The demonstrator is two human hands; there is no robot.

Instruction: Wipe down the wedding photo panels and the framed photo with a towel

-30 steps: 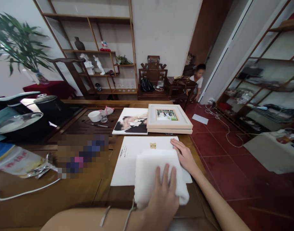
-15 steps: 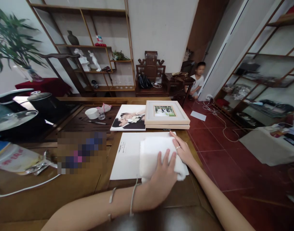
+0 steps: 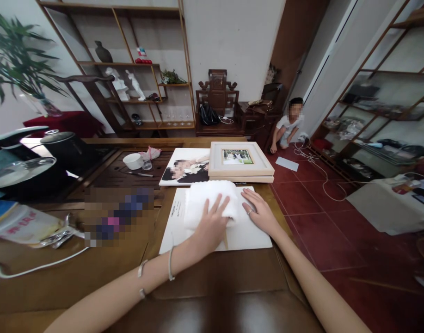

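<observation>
A folded white towel (image 3: 205, 194) lies on a white board (image 3: 175, 231) with small dark print near its left side. My left hand (image 3: 213, 222) is on the towel, fingers spread over the top and the thumb side at its right edge, gripping it. Flat on the board's right part rests my right hand (image 3: 258, 208), open, with a ring on one finger and nothing held. Behind the board, a photo print (image 3: 189, 172) of people lies beside stacked light wooden picture frames (image 3: 242, 159), the top one holding a small outdoor photo.
A white cup (image 3: 133, 161) and a pen stand on the dark tray to the left. Farther left are a kettle (image 3: 64, 145), a packet (image 3: 22, 226) and a white cable. A person (image 3: 288, 127) crouches on the red floor near the door.
My left hand has moved the towel left and away from me across the board. The right hand stays at the board's right side. The crouching person has shifted forward.
</observation>
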